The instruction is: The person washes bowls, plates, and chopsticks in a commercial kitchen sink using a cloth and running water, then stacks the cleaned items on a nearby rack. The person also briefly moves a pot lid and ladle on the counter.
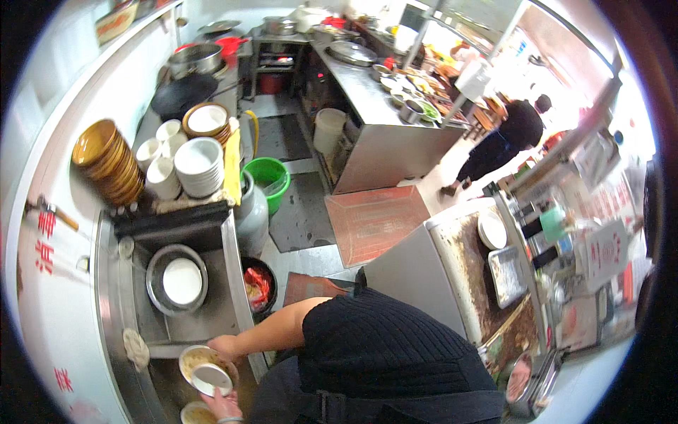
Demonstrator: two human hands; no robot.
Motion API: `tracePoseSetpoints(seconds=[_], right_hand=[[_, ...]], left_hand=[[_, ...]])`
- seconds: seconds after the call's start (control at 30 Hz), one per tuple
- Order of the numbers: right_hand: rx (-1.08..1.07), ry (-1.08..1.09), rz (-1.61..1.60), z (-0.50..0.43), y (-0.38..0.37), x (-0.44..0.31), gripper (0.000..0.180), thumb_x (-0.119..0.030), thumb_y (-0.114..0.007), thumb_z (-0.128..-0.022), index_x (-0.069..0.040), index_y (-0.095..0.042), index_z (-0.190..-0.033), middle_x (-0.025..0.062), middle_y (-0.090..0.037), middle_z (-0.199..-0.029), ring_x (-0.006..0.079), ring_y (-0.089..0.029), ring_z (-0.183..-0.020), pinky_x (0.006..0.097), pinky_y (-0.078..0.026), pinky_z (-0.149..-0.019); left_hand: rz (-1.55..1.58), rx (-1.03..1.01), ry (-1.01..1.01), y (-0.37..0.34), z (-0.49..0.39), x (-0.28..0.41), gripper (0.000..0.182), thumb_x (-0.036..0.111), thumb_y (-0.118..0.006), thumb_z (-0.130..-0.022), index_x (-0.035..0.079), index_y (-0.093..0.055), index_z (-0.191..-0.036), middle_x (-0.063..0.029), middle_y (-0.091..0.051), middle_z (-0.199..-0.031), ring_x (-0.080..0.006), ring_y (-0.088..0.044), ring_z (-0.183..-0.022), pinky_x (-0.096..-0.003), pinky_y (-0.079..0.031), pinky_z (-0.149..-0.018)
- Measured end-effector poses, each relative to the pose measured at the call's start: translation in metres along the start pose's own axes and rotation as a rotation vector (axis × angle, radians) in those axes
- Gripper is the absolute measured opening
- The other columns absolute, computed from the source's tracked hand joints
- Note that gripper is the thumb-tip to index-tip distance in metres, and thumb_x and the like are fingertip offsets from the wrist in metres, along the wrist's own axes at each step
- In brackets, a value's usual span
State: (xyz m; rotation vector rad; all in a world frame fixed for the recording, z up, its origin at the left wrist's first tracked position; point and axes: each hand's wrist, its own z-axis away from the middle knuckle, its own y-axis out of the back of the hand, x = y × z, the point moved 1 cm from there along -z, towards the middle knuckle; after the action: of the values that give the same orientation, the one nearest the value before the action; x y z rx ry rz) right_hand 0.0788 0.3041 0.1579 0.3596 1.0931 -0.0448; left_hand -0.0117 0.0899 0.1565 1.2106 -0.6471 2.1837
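Note:
My right hand [224, 346] grips the rim of a bowl [190, 361] with brownish residue in it, over the near sink basin. My left hand [222, 407], with a band at the wrist, holds a smaller white bowl [211, 377] tilted against the first one. Its inside looks white and mostly plain. Just below my left hand sits another bowl [197, 414] with brownish contents, partly cut off by the picture's edge. In the adjoining sink basin [222, 312] stands a metal basin [153, 286] holding a round white dish or bowl [182, 281].
Stacked brown bowls [108, 161] and white bowls [198, 164] stand beyond the sink. A rag [136, 348] hangs at its edge. On the floor are a gas cylinder [251, 220], a green bucket [273, 204] and a black bin [270, 278]. A person [498, 140] bends beyond the steel counter [392, 153].

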Motion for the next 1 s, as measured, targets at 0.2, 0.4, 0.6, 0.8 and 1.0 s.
tracePoseSetpoints(seconds=[0.2,0.4,0.6,0.8,1.0], right_hand=[[-0.136,-0.145,0.241,0.026,0.018,-0.01,0.035,-0.013,-0.064,-0.074,-0.005,-0.061,-0.108,0.0185,-0.069,-0.085,0.0312,-0.07,-0.076,0.0422,-0.057,-0.063],[-0.178,0.119,0.817,0.001,0.002,0.032,0.034,-0.035,-0.069,-0.075,-0.006,-0.067,-0.092,0.0146,-0.067,-0.095,0.0301,-0.064,-0.077,0.0439,-0.054,-0.068],[-0.023,-0.2,-0.311,-0.015,-0.027,0.028,0.033,-0.012,-0.059,-0.091,-0.007,-0.049,-0.122,0.0107,-0.065,-0.092,0.0214,-0.067,-0.073,0.0353,-0.055,-0.051],[-0.211,-0.341,-0.44,-0.023,-0.079,-0.021,0.031,-0.013,-0.054,-0.094,-0.015,-0.046,-0.123,0.005,-0.062,-0.096,0.0157,-0.061,-0.069,0.0297,-0.05,-0.056],[-0.277,-0.352,-0.297,-0.071,-0.129,-0.023,0.023,-0.009,-0.051,-0.094,-0.008,-0.046,-0.116,0.0101,-0.063,-0.097,0.0185,-0.063,-0.062,0.0258,-0.04,-0.04]], left_hand=[[0.281,0.057,0.195,-0.01,-0.033,-0.028,0.06,0.007,-0.054,-0.083,0.018,-0.035,-0.138,-0.014,-0.051,-0.123,-0.032,-0.057,-0.1,-0.0467,-0.054,-0.072],[0.489,0.372,0.063,-0.009,0.019,-0.014,0.051,0.008,-0.054,-0.087,0.007,-0.039,-0.136,-0.0136,-0.053,-0.126,-0.0295,-0.056,-0.11,-0.0434,-0.053,-0.085],[0.571,0.612,-0.156,0.054,0.066,-0.018,0.042,0.006,-0.054,-0.085,0.007,-0.044,-0.126,-0.0132,-0.059,-0.112,-0.029,-0.065,-0.085,-0.0367,-0.057,-0.066],[0.37,1.031,-0.032,0.087,0.16,-0.031,0.034,0.005,-0.053,-0.089,0.007,-0.047,-0.123,-0.0115,-0.061,-0.108,-0.0228,-0.065,-0.077,-0.0323,-0.056,-0.057],[0.476,1.141,0.018,0.076,0.213,-0.052,0.038,0.007,-0.053,-0.089,0.006,-0.045,-0.126,-0.0132,-0.061,-0.11,-0.0264,-0.067,-0.081,-0.0348,-0.058,-0.059]])
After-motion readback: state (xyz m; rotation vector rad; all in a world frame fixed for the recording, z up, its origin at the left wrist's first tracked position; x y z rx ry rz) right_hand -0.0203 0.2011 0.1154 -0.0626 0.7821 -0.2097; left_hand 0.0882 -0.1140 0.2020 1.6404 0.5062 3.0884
